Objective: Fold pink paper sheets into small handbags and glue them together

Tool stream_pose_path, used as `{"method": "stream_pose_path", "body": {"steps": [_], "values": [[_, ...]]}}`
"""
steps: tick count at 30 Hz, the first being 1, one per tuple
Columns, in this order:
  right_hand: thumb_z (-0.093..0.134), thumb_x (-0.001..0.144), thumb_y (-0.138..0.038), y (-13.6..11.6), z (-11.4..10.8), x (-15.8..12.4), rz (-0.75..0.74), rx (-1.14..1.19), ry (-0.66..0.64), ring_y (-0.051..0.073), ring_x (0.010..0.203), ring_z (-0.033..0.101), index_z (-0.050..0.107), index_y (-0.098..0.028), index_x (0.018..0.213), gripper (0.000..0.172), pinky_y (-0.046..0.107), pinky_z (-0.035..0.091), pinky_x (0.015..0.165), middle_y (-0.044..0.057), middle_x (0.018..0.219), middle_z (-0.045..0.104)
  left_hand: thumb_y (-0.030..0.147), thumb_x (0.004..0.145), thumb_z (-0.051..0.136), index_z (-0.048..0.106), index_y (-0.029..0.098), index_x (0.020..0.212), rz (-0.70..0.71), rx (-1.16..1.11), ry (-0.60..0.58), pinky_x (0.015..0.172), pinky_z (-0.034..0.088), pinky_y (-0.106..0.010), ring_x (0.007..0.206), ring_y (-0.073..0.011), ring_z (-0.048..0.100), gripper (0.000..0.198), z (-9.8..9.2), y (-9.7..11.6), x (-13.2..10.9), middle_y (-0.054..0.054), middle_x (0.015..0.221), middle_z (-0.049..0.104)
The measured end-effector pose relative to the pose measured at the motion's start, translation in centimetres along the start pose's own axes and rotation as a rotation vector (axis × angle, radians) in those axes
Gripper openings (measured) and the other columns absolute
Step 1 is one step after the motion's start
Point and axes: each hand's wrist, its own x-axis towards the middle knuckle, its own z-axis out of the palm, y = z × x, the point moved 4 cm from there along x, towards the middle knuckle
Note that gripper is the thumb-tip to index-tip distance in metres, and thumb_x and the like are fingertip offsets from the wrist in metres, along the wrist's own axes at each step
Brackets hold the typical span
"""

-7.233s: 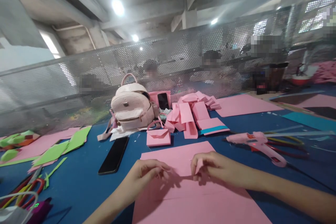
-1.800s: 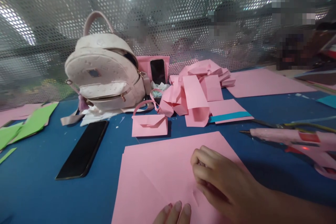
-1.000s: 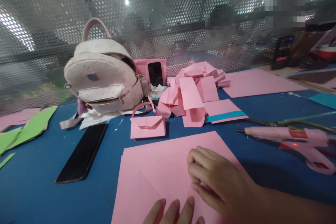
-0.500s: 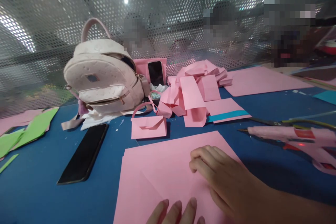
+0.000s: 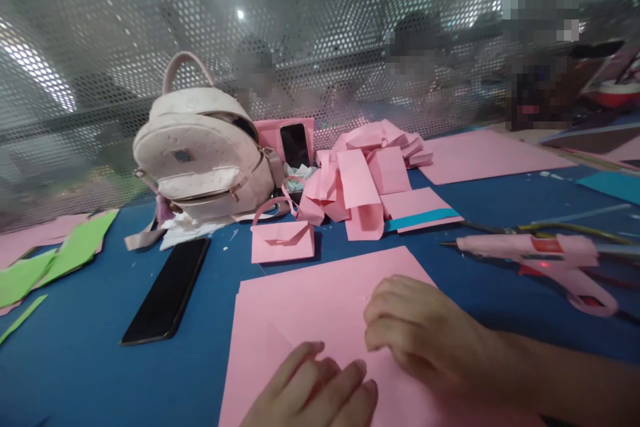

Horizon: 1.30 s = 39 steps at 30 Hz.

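Note:
A large pink paper sheet (image 5: 310, 300) lies on the blue table (image 5: 90, 373) in front of me, with a diagonal fold at its near left. My right hand (image 5: 425, 333) rests on the sheet with its fingers curled down, pressing the paper. My left hand (image 5: 315, 393) comes in at the bottom edge, fingers together and laid flat on the sheet next to the fold.
A black phone (image 5: 167, 290) lies left of the sheet. Behind it stand a small pink paper bag (image 5: 283, 240), a pale backpack (image 5: 205, 153) and a heap of folded pink pieces (image 5: 370, 180). A pink glue gun (image 5: 540, 257) lies at the right. Green paper scraps (image 5: 60, 257) lie far left.
My left hand has slid further up onto the sheet. My right hand has stayed on the paper, its fingers curled lower. The view has shifted slightly.

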Motion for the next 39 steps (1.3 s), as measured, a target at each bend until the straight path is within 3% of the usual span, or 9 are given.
{"method": "stream_pose_path", "body": {"steps": [2, 6, 10, 16, 22, 25, 29, 33, 39], "values": [[0.048, 0.092, -0.012, -0.7, 0.2, -0.1, -0.096, -0.079, -0.071, 0.017, 0.082, 0.054, 0.062, -0.021, 0.094, 0.017, 0.032, 0.039, 0.075, 0.001, 0.089, 0.068, 0.027, 0.103, 0.045, 0.066, 0.014, 0.114, 0.049, -0.119, -0.129, 0.103, 0.052, -0.033, 0.077, -0.0118, 0.069, 0.027, -0.2, -1.2, 0.8, 0.001, 0.097, 0.078], [0.050, 0.089, -0.016, -1.1, 0.6, -0.5, -0.183, -0.165, -0.036, 0.017, 0.075, 0.055, 0.065, -0.020, 0.090, 0.015, 0.033, 0.037, 0.068, 0.001, 0.082, 0.069, 0.030, 0.097, 0.058, 0.066, 0.011, 0.111, 0.152, -0.240, -0.176, 0.110, 0.046, -0.027, 0.086, -0.0098, 0.071, 0.024, -1.8, -2.6, 2.0, 0.001, 0.097, 0.078], [0.051, 0.087, -0.020, -1.1, 0.7, -0.7, -0.205, -0.176, -0.025, 0.017, 0.074, 0.057, 0.066, -0.021, 0.101, 0.021, 0.032, 0.036, 0.065, 0.001, 0.081, 0.068, 0.020, 0.096, 0.060, 0.070, 0.016, 0.107, 0.279, -0.193, -0.195, 0.112, 0.044, -0.027, 0.100, -0.0096, 0.071, 0.016, -2.5, -2.6, 1.4, 0.002, 0.112, 0.076], [0.052, 0.092, -0.020, -1.5, 0.6, -0.5, -0.164, -0.221, -0.017, 0.017, 0.072, 0.054, 0.069, -0.022, 0.100, 0.019, 0.033, 0.034, 0.064, 0.001, 0.080, 0.066, 0.022, 0.094, 0.063, 0.072, 0.019, 0.106, 0.366, -0.053, -0.211, 0.104, 0.051, -0.026, 0.093, -0.0101, 0.073, 0.015, -2.4, -2.2, 0.3, 0.003, 0.113, 0.076], [0.051, 0.094, -0.018, -1.5, 0.8, -0.2, -0.143, -0.232, -0.033, 0.016, 0.069, 0.050, 0.068, -0.020, 0.087, 0.019, 0.033, 0.031, 0.062, 0.000, 0.075, 0.063, 0.011, 0.101, 0.044, 0.069, 0.013, 0.098, 0.286, -0.090, -0.170, 0.095, 0.055, -0.021, 0.073, -0.0087, 0.074, 0.025, -3.5, -2.2, 1.4, 0.003, 0.077, 0.077], [0.050, 0.095, -0.018, -1.5, 0.9, -0.1, -0.147, -0.248, -0.026, 0.015, 0.068, 0.050, 0.064, -0.019, 0.076, 0.024, 0.033, 0.031, 0.062, 0.000, 0.073, 0.062, 0.014, 0.101, 0.045, 0.068, 0.012, 0.096, 0.205, -0.195, -0.238, 0.095, 0.056, -0.023, 0.070, -0.0096, 0.072, 0.023, -3.8, -2.4, 2.4, 0.001, 0.069, 0.073], [0.050, 0.096, -0.019, -1.6, 0.9, -0.1, -0.123, -0.243, 0.023, 0.015, 0.068, 0.050, 0.063, -0.018, 0.069, 0.030, 0.032, 0.033, 0.063, 0.001, 0.073, 0.062, 0.024, 0.095, 0.060, 0.067, 0.012, 0.104, 0.220, -0.179, -0.222, 0.086, 0.058, -0.024, 0.073, -0.0125, 0.070, 0.017, -3.4, -2.2, 2.4, -0.001, 0.077, 0.073], [0.047, 0.098, -0.023, -1.3, 0.8, -0.2, -0.081, -0.140, -0.004, 0.014, 0.072, 0.054, 0.066, -0.018, 0.074, 0.032, 0.030, 0.037, 0.065, 0.002, 0.080, 0.064, 0.016, 0.098, 0.050, 0.066, 0.012, 0.115, 0.268, 0.019, -0.230, 0.078, 0.056, -0.029, 0.080, -0.0161, 0.067, 0.023, -1.8, -1.6, 1.0, -0.004, 0.089, 0.070], [0.045, 0.092, -0.010, 0.0, 0.5, -0.1, 0.028, 0.144, -0.020, 0.013, 0.077, 0.059, 0.071, -0.017, 0.096, 0.027, 0.024, 0.044, 0.068, 0.004, 0.087, 0.064, 0.017, 0.102, 0.039, 0.068, 0.014, 0.114, 0.215, 0.018, -0.184, 0.081, 0.051, -0.031, 0.082, -0.0166, 0.061, 0.032, -0.9, -1.6, 0.4, -0.005, 0.100, 0.069]]}}
